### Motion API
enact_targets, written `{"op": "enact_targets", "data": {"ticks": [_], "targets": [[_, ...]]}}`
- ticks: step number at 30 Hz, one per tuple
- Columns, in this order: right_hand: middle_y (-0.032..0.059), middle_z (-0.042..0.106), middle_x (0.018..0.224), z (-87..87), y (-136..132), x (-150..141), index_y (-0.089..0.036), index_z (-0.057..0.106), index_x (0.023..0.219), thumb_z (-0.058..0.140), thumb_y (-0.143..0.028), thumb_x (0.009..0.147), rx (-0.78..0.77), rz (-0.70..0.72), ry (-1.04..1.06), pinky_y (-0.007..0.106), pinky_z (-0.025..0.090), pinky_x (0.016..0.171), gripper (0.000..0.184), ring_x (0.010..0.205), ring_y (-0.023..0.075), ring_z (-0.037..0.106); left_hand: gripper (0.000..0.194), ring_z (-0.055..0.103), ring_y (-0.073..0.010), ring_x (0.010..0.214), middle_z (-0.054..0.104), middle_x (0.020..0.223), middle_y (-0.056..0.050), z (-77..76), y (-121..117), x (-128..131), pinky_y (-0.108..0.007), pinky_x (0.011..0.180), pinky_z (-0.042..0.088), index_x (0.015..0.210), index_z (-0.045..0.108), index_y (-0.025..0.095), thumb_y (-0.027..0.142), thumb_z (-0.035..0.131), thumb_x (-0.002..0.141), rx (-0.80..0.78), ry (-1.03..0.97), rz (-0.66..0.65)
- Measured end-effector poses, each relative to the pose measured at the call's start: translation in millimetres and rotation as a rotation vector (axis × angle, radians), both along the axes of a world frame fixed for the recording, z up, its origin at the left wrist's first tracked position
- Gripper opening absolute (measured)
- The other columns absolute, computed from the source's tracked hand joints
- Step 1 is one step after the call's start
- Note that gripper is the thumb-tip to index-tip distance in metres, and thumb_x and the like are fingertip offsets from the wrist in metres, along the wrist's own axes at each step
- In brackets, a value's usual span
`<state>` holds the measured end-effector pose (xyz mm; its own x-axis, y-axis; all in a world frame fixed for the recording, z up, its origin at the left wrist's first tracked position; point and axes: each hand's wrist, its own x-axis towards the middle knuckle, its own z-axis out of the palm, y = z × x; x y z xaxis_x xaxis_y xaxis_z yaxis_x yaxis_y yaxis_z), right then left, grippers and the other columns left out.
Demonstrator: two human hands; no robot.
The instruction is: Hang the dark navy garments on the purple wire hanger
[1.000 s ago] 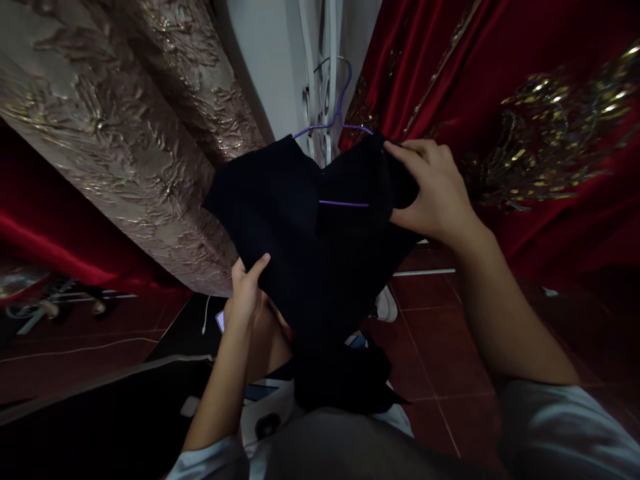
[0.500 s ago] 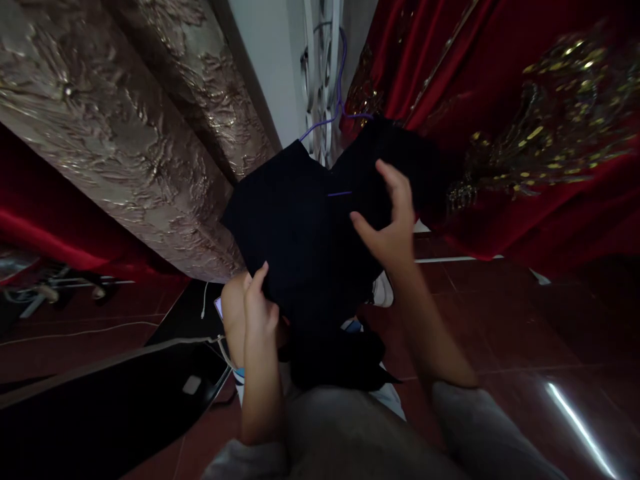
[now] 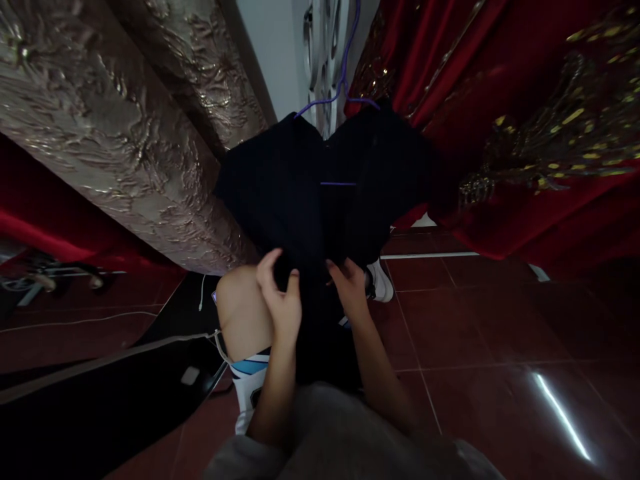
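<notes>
A dark, nearly black short-sleeved shirt (image 3: 280, 180) hangs on a purple hanger (image 3: 344, 81) in front of me. Its front is parted, and the hanger's lower bar shows in the gap. At the lower left front of the shirt is my left hand (image 3: 284, 300), thumb and fingers apart in a curve against the cloth. My right hand (image 3: 350, 287) is level with it on the other side, fingers bent in on the shirt's front edge. The dark cloth hides exactly what its fingertips pinch. Below the hands, the shirt's lower part merges into shadow.
Beige embroidered fabric (image 3: 150, 147) hangs at the left, and red cloth with gold sequins (image 3: 480, 100) at the right. A white metal scroll frame (image 3: 327, 60) stands behind the hanger. A black board-like surface (image 3: 125, 393) with a cord lies lower left, over red floor tiles (image 3: 480, 320).
My right hand has come down and inward from the upper right of the shirt to its front edge. My left hand has moved right, toward the middle, and its fingers have opened.
</notes>
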<state>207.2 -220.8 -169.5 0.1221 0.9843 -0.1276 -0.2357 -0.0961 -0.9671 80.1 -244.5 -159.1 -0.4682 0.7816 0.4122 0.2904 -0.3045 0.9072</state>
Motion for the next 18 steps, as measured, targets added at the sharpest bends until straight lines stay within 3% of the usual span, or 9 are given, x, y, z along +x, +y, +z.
{"op": "enact_targets", "data": {"ticks": [3, 5, 7, 12, 18], "targets": [[-0.0026, 0.052, 0.066, 12.5, -1, 3, -0.020, 0.055, 0.072, 0.069, -0.054, 0.084, 0.023, -0.022, -0.057, 0.023, 0.043, 0.053, 0.038, 0.059, 0.0114, 0.049, 0.025, 0.063, -0.0242, 0.118, 0.067, 0.119, -0.008, -5.0, -3, 14, -0.040, 0.107, 0.049, 0.115, 0.071, 0.025, 0.015, 0.062, 0.093, -0.049, 0.067, -0.303], [-0.0033, 0.044, 0.062, 17.1, -4, 4, -0.021, 0.047, 0.066, 0.068, -0.055, 0.086, 0.060, -0.045, -0.092, 0.023, 0.041, 0.054, 0.045, 0.059, 0.0108, 0.044, 0.026, 0.065, -0.0227, 0.111, 0.068, 0.116, -0.008, -5.6, -5, 22, -0.037, 0.099, 0.054, 0.119, 0.070, 0.025, 0.017, 0.062, 0.095, -0.045, 0.028, -0.391], [-0.0028, 0.042, 0.063, 20.3, -8, 7, -0.021, 0.046, 0.064, 0.066, -0.056, 0.087, 0.090, -0.039, -0.099, 0.024, 0.042, 0.055, 0.047, 0.060, 0.0113, 0.044, 0.026, 0.065, -0.0222, 0.109, 0.067, 0.115, -0.009, -4.1, -6, 27, -0.036, 0.097, 0.054, 0.121, 0.069, 0.025, 0.019, 0.064, 0.096, -0.024, 0.030, -0.378], [-0.0012, 0.054, 0.067, 27.5, -15, 14, -0.020, 0.059, 0.071, 0.071, -0.052, 0.086, 0.138, 0.085, -0.088, 0.026, 0.051, 0.061, 0.037, 0.065, 0.0134, 0.055, 0.017, 0.065, -0.0210, 0.106, 0.068, 0.109, -0.009, 2.0, -5, 28, -0.035, 0.095, 0.053, 0.110, 0.072, 0.023, 0.019, 0.059, 0.101, 0.031, 0.064, -0.279], [-0.0022, 0.056, 0.062, 25.9, -15, 17, -0.020, 0.058, 0.067, 0.075, -0.051, 0.082, 0.119, -0.012, -0.129, 0.025, 0.045, 0.055, 0.039, 0.058, 0.0116, 0.053, 0.017, 0.064, -0.0206, 0.101, 0.065, 0.109, -0.009, -2.2, -4, 34, -0.033, 0.087, 0.056, 0.110, 0.071, 0.022, 0.019, 0.059, 0.098, 0.003, -0.019, -0.335]]}}
